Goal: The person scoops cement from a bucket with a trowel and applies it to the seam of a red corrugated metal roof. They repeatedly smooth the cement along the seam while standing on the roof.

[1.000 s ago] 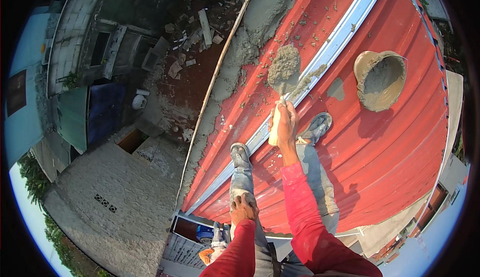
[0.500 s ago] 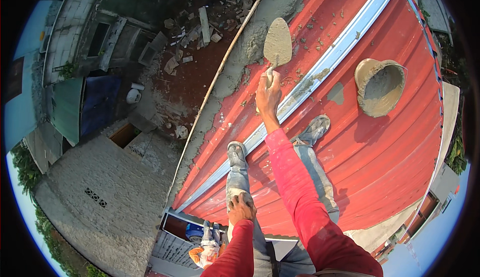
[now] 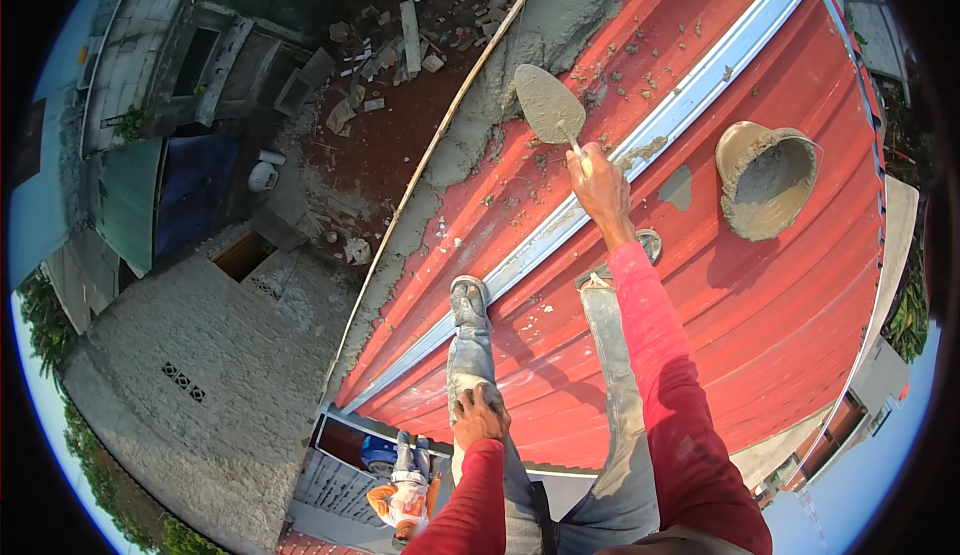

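Observation:
My right hand (image 3: 601, 193) is closed around the handle of a pointed trowel (image 3: 549, 103), its blade smeared with grey mortar. The blade hangs over the red corrugated roof (image 3: 560, 355), beside a band of wet mortar (image 3: 560, 5) along the roof's left edge; whether it touches the mortar I cannot tell. On my left knee rests my left hand (image 3: 481, 415), fingers bent over the dusty trouser leg and no tool visible in it. To the right, a mortar-coated bucket (image 3: 768, 180) leans on the roof with grey mortar inside.
A pale metal strip (image 3: 570, 217) runs diagonally across the roof, one shoe beside it. A thin edge strip (image 3: 432, 145) borders a drop to a rubble-strewn yard (image 3: 385, 105). Mortar crumbs dot the sheets. Below stands another person (image 3: 408, 495) in orange and white.
My right hand has drawn back to the right, and the trowel blade now tilts toward the upper left. The left hand stays on the knee.

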